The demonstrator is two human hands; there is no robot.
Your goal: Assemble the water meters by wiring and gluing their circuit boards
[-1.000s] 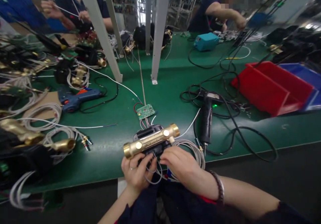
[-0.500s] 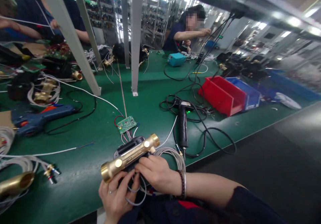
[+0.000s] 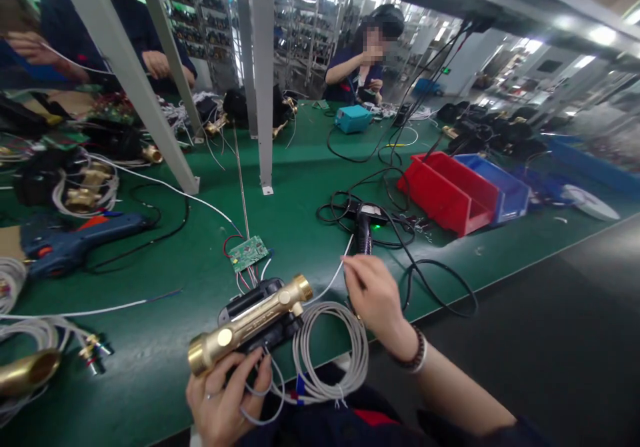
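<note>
- The brass meter body sits at the near edge of the green tabletop, tilted so that its right end points up and away from the worker
- Against it is a black housing, showing on both its far and near sides
- The worker's left hand holds the meter body from the near side, fingers bent around its underside, with a loop of thin grey cable beside them
- The right hand is well apart from the meter body, over the lower part of a black power tool; its fingers are bent and close together, and from here I cannot tell whether they grip the tool
- A beaded bracelet circles the right wrist
- A green circuit board lies just beyond the housing, wires running between them
- A coil of grey cable lies just right of the meter body, overhanging the table edge
- Off to the left I see a blue glue gun, a cable bundle with metal plugs and, nearer, another brass fitting
- To the right stand a red bin and a blue bin, side by side
- Farther back are a teal box, pale metal posts and two co-workers, one at left, one beyond the box
</note>
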